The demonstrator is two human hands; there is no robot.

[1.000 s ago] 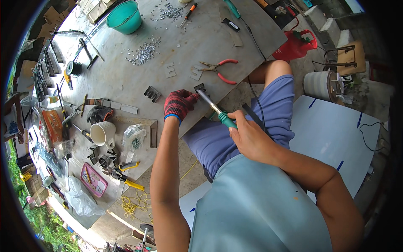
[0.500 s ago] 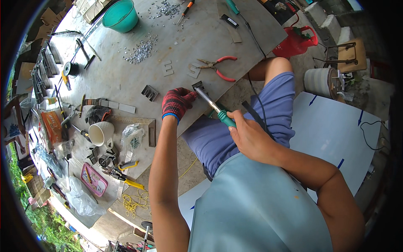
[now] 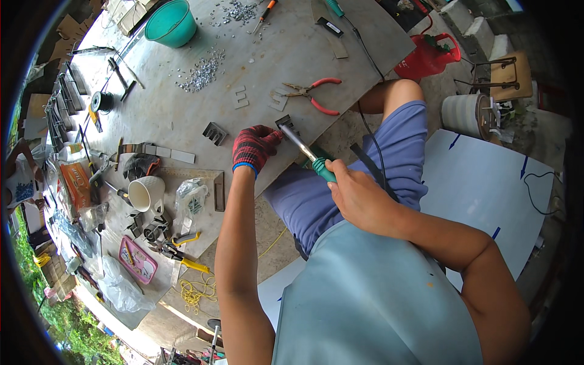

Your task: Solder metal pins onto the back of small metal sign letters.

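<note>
My right hand (image 3: 359,194) is closed around the green handle of a soldering iron (image 3: 302,146). The iron's metal barrel slants up and left, its tip at a small dark metal bracket (image 3: 287,122) by the table edge. My left hand (image 3: 255,148), in a red-and-black checked glove, has its fingers pinched beside that bracket; what they hold, if anything, is hidden. A similar slotted bracket (image 3: 214,134) stands left of the glove. Beyond lie a flat E-shaped metal piece (image 3: 241,97), another slotted plate (image 3: 279,100) and red-handled pliers (image 3: 311,95).
A teal bucket (image 3: 171,25), small metal bits (image 3: 204,72) and a screwdriver (image 3: 265,15) occupy the far table. To the left are a white mug (image 3: 146,193), a plastic bag (image 3: 192,196) and a pink tray (image 3: 137,260). A red gas cylinder (image 3: 427,58) stands beyond the right edge.
Both hands and the iron sit very slightly further left in the picture, along with the table items. The grip and the iron's place at the bracket look the same.
</note>
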